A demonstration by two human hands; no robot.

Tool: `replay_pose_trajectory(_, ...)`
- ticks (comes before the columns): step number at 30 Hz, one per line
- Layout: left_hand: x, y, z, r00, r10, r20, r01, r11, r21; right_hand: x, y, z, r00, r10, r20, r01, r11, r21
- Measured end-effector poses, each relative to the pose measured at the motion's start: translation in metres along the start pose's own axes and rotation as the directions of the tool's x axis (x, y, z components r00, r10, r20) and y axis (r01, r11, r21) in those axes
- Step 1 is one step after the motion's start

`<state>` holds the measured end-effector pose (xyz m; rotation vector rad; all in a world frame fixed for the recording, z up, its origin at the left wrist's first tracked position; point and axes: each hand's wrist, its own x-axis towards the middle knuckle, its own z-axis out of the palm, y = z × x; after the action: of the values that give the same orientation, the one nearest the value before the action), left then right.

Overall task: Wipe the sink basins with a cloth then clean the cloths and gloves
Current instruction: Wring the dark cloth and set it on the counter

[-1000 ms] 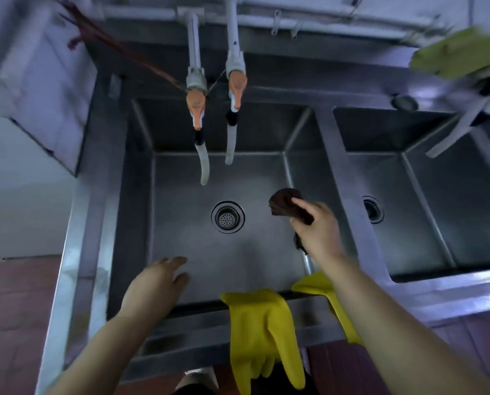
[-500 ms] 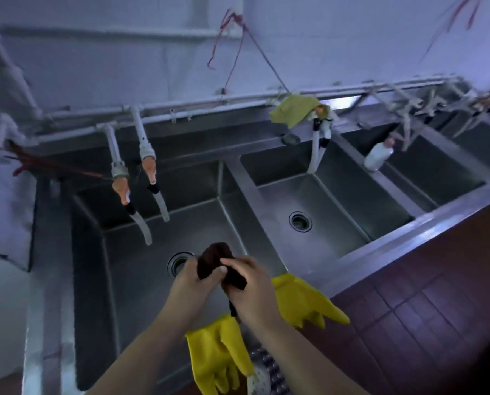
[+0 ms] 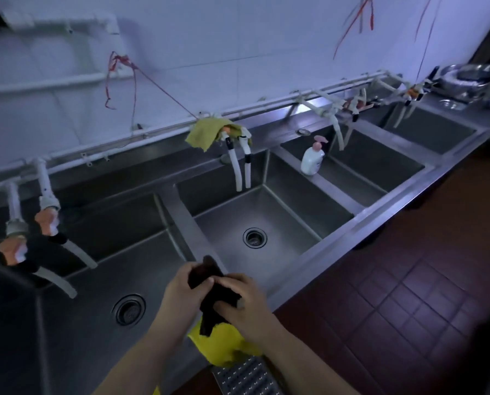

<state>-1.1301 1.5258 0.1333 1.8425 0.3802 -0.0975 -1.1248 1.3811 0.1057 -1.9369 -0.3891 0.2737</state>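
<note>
Left hand (image 3: 181, 289) and right hand (image 3: 245, 305) are both gripping a dark cloth (image 3: 212, 297), bunched between them over the front rim of the sink (image 3: 295, 289). A yellow glove (image 3: 221, 342) is hanging just beneath. Risk: a loosening grip could be dropping the cloth onto the floor (image 3: 395, 295), soiling it.

Commercial kitchen: steel multi-basin sink (image 3: 360, 220), stacked pans (image 3: 463, 78).

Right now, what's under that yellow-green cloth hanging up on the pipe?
The yellow-green cloth is draped over a pair of taps. Their orange handles and white hoses poke out on its right side, hanging over the second basin. The pipe joint beneath the cloth is covered.
</note>
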Motion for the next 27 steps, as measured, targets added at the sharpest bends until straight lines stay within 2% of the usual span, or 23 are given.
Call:
replay_pose_trajectory(3, 0.006, 0.026, 0.076, 1.0, 0.022, 0.022, -0.023, 0.998, 0.054, -0.008, 0.033, -0.078, 0.999, 0.044, -0.025, -0.041, 0.995, 0.092)
replay_pose_trajectory(6, 0.013, 0.054, 0.152, 0.998, 0.054, 0.045, -0.057, 0.995, 0.082, -0.013, 0.067, -0.157, 0.982, 0.149, -0.119, -0.142, 0.988, 0.064)
replay_pose_trajectory(8, 0.018, 0.073, 0.195, 0.991, 0.09, 0.102, -0.099, 0.991, 0.086, -0.016, 0.084, -0.206, 0.967, 0.194, -0.168, -0.185, 0.981, 0.066)
replay_pose_trajectory(11, 0.028, 0.104, 0.252, 0.973, 0.103, 0.204, -0.122, 0.989, 0.084, -0.019, 0.102, -0.272, 0.94, 0.293, -0.177, -0.262, 0.949, 0.178)
replay_pose_trajectory(16, 0.053, 0.141, 0.326, 0.945, 0.144, 0.292, -0.181, 0.978, 0.105, -0.016, 0.135, -0.363, 0.92, 0.329, -0.214, -0.256, 0.916, 0.31)
replay_pose_trajectory(21, 0.084, 0.167, 0.405, 0.898, 0.131, 0.421, -0.177, 0.982, 0.072, -0.014, 0.176, -0.435, 0.886, 0.419, -0.2, -0.309, 0.853, 0.419)
replay_pose_trajectory(27, 0.149, 0.206, 0.51, 0.799, 0.169, 0.577, -0.205, 0.979, -0.003, 0.015, 0.221, -0.538, 0.824, 0.539, -0.174, -0.37, 0.745, 0.555)
